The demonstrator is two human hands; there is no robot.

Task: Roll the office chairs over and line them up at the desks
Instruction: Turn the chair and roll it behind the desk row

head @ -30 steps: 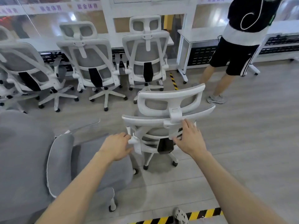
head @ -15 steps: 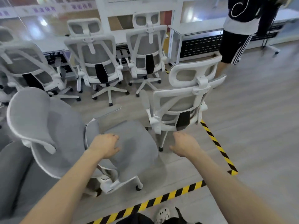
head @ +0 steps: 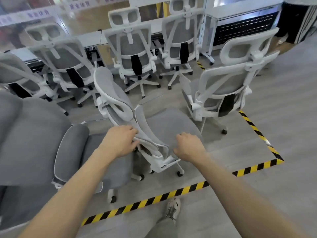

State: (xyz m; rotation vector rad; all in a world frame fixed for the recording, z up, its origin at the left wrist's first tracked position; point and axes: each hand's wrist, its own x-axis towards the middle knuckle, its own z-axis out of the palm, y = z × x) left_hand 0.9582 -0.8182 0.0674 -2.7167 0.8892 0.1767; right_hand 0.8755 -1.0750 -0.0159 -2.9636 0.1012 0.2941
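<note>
A grey mesh office chair (head: 168,124) with a white frame stands just in front of me, its back turned to the left. My left hand (head: 120,141) grips the rim of its backrest. My right hand (head: 187,146) is curled on the near edge of its seat. A second white chair (head: 228,86) stands free at the right, its back towards me. Three more white chairs (head: 132,54) are lined up along the white desks (head: 240,12) at the back.
Two bulky grey chairs (head: 30,134) crowd the left side, one touching my left forearm. Yellow-black floor tape (head: 257,131) runs past the free chair and along in front of my shoe (head: 173,208). Another person stands at the far top right (head: 291,19). Open floor lies to the right.
Both hands have left the white chair, which now stands free on the right. I turned left, and both hands have come onto the grey chair in front of me.
</note>
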